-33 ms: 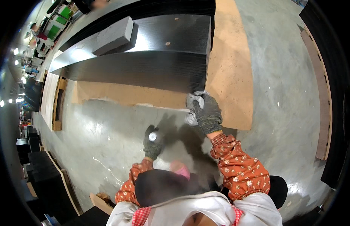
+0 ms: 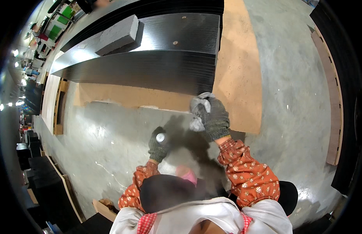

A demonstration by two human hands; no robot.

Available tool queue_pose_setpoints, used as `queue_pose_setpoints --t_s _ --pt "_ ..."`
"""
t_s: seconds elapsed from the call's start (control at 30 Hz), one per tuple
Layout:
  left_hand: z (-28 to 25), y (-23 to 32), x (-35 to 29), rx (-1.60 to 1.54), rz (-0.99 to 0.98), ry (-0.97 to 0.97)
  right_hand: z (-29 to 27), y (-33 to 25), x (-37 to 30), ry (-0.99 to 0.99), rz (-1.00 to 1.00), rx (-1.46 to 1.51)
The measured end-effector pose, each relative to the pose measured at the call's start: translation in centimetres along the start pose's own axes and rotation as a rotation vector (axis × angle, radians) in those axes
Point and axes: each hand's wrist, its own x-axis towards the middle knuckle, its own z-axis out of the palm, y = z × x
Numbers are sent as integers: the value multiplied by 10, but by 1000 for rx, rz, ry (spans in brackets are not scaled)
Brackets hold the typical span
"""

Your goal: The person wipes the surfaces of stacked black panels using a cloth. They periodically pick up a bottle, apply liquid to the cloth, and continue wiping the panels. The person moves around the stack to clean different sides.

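A stack of glossy black boards (image 2: 150,70) lies on a tan sheet (image 2: 241,85) in front of me, with a grey rectangular block (image 2: 118,38) resting on top. My right hand (image 2: 218,119), in a dark knit glove, grips a crumpled pale grey cloth (image 2: 198,106) at the stack's near right corner. Lower and to the left, my gloved left hand (image 2: 157,149) is closed around a small container with a round white top (image 2: 160,137). The container's body is mostly hidden by the fingers. It is held above the floor, apart from the boards.
A wooden pallet (image 2: 61,107) stands beyond the stack's left end. Black panels line the right edge (image 2: 346,109) and the lower left (image 2: 50,191). Near my left elbow is an open cardboard box (image 2: 104,210). Someone is at the far upper left (image 2: 40,33).
My left hand has shifted slightly forward and right with the container. The cloth in my right hand has moved a little to the left.
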Motion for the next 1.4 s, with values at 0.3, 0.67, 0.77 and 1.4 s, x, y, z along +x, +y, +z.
queue_pose_setpoints --t_s 0.3,0.67,0.77,1.4 --pt "-33 120 62 708 447 -470 33 4 -30 -417 290 755" --pt "-55 202 66 1153 481 -712 93 65 -43 -571 -494 107" --pt "-64 184 62 1119 731 -616 98 63 -34 -719 -30 667" --pt "-80 281 72 155 654 -498 -177 -27 96 237 -456 610"
